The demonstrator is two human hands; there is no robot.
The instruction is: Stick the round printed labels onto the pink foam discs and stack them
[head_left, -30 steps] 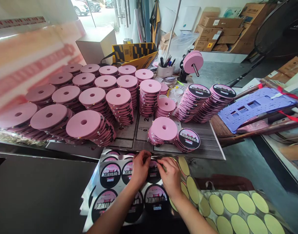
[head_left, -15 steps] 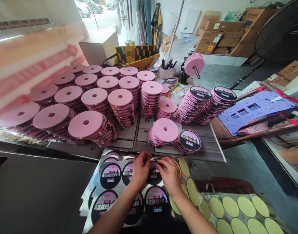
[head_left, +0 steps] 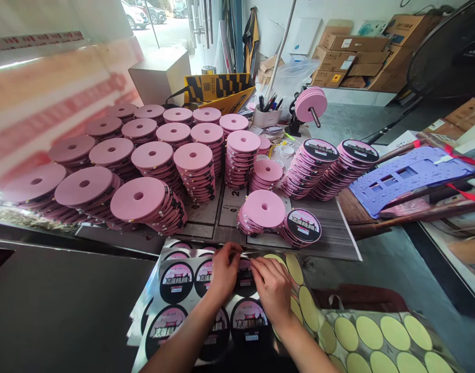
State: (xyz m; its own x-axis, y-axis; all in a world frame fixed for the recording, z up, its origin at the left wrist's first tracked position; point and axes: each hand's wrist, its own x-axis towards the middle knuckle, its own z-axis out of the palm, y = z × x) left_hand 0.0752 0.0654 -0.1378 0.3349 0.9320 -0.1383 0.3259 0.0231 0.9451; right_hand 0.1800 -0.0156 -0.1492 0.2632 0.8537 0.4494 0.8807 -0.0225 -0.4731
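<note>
A silver sheet of round black-and-pink stickers [head_left: 176, 280] lies before me on other sheets. My left hand [head_left: 226, 267] is closed at its upper edge, fingers bent, thumb and fingertips near the top of one round sticker [head_left: 245, 282]. My right hand [head_left: 275, 290] is closed at the upper right rim of that same sticker, its fingertips pinched together. The sticker looks flush with the sheet over most of its face; whether its edge is lifted is hidden by my fingers. Further down the sheet is another whole sticker [head_left: 250, 324].
Many stacks of pink foam discs [head_left: 144, 199] fill the table behind the sheet. A short stack [head_left: 303, 227] and two taller ones [head_left: 320, 150] carry stickers on top. Yellow-green circles [head_left: 372, 331] show on backing at right. A winding stand [head_left: 310, 105] holds discs.
My right hand has turned slightly and its fingers have drawn closer together at the sticker's rim. The left hand stays nearly in place.
</note>
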